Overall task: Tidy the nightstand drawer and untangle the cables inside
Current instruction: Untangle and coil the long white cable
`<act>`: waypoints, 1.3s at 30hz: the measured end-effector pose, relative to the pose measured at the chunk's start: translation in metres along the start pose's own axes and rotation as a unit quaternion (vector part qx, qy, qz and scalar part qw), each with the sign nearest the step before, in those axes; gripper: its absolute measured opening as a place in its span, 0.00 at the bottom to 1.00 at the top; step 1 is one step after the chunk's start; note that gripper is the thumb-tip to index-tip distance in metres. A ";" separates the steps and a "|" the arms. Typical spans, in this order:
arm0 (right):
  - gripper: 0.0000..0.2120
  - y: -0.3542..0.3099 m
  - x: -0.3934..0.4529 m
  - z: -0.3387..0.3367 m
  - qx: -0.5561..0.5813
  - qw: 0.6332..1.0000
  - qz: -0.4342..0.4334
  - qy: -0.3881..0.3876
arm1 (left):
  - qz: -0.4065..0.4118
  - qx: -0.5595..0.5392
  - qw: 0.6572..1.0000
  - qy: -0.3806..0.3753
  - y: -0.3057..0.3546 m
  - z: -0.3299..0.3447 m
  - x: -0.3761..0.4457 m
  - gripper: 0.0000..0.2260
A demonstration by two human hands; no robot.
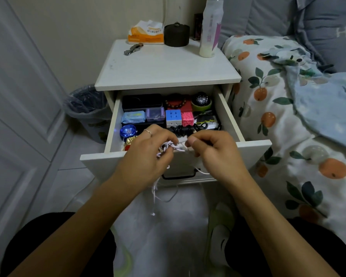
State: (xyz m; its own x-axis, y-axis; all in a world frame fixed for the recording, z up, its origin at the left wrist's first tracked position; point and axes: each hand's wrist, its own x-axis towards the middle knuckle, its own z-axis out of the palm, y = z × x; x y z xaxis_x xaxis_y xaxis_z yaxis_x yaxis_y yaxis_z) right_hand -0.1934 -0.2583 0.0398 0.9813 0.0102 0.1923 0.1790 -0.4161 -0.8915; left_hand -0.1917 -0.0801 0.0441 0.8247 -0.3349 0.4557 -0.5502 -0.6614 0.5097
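So a knotted white cable (169, 147) is being held up right over the front edge of the open drawer (254, 148); the tangle is pinched between the curled fingers of the left hand (148, 154) on one side and the thumb and curled fingers of the right hand (214, 150) on the other; both hands are closed around it, nothing loose or relaxed about either; a ring (148, 132) is worn on a left finger. Loose ends of the cable are left dangling below the hands, down past the black drawer handle (179, 176) toward the floor.

Inside the drawer, a black coiled cable (185, 129) is laid just behind the hands; a blue yo-yo (128, 131) is seen at the left beside the left hand, with a gold-wrapped item (131, 140) just in front of it; further back a puzzle cube (173, 117), a pink box (187, 118), a tissue pack (133, 116), a bead bracelet (176, 102) and a watch (201, 99) are packed in rows.

On top of the nightstand (168, 66) a tissue packet (146, 33), a dark round container (176, 35) and a tall white bottle (210, 29) are lined up at the back; a bin (86, 108) is tucked at the left, and a fruit-print bed cover (272, 116) lies to the right.
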 end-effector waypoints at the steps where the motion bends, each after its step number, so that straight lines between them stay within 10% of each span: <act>1: 0.12 0.000 0.001 -0.002 0.053 0.998 0.042 0.008 | 0.021 -0.005 1.000 0.001 -0.001 -0.001 0.000 0.06; 9: 0.13 0.001 0.005 -0.004 0.195 0.964 0.182 -0.007 | 0.001 -0.131 0.990 0.047 -0.003 0.002 -0.004 0.10; 16: 0.06 0.000 0.000 -0.009 -0.079 0.988 -0.131 0.007 | -0.125 -0.240 0.962 0.045 -0.006 -0.002 -0.004 0.15; 20: 0.06 -0.003 -0.004 -0.006 -0.009 0.995 -0.102 0.000 | -0.170 -0.257 0.951 0.000 -0.009 -0.006 -0.002 0.14; 25: 0.07 -0.008 -0.005 -0.019 -0.064 0.972 -0.225 -0.017 | -0.366 -0.357 0.856 -0.080 -0.018 -0.010 -0.001 0.09; 31: 0.07 0.008 0.000 -0.015 -0.088 0.995 -0.035 0.008 | -0.267 -0.327 0.905 -0.058 -0.016 -0.016 -0.003 0.09; 39: 0.11 0.001 -0.008 -0.004 -0.092 0.985 -0.100 -0.105 | -0.228 -0.328 0.917 -0.025 -0.004 -0.015 -0.004 0.10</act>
State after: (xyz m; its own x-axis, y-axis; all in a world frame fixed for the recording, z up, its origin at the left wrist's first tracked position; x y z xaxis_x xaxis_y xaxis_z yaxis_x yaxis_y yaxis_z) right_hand -0.2018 -0.2622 0.0392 0.9243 0.2887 0.2498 0.3731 -0.5446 -0.7511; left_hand -0.1943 -0.0661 0.0508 0.9844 -0.1650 0.0618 -0.0948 -0.2002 0.9752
